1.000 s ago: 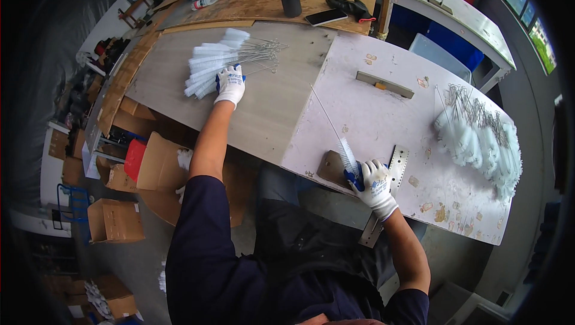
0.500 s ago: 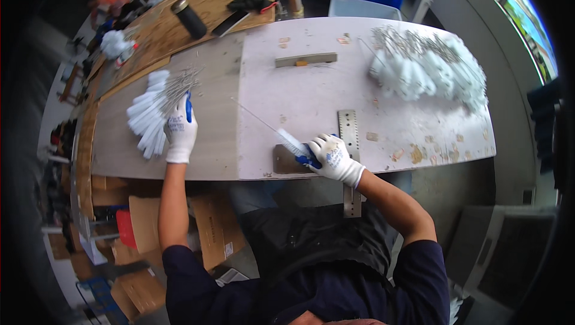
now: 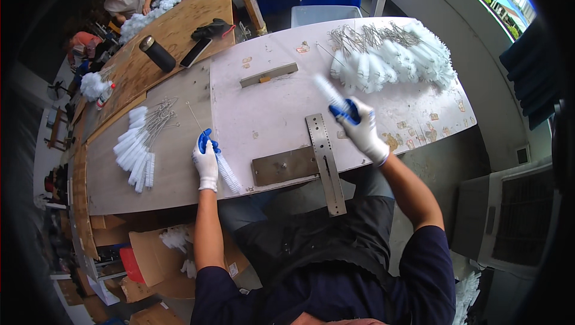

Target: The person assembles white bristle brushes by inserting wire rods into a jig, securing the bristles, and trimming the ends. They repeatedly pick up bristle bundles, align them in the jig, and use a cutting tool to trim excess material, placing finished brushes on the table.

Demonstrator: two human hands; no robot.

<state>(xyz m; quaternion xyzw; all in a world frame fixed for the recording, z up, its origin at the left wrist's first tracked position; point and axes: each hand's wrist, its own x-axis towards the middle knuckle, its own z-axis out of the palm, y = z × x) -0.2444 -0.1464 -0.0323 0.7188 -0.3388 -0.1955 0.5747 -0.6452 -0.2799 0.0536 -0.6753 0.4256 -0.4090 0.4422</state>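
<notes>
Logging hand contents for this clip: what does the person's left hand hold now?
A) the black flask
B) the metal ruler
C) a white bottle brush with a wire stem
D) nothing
C: the gloved left hand is closed around a white brush whose thin wire stem sticks out past the fingers, while the black flask and the metal ruler lie untouched on the table.

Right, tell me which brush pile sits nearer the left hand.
The smaller pile on the grey board, just left of the left hand. The bigger pile lies far off, beyond the right hand.
</notes>
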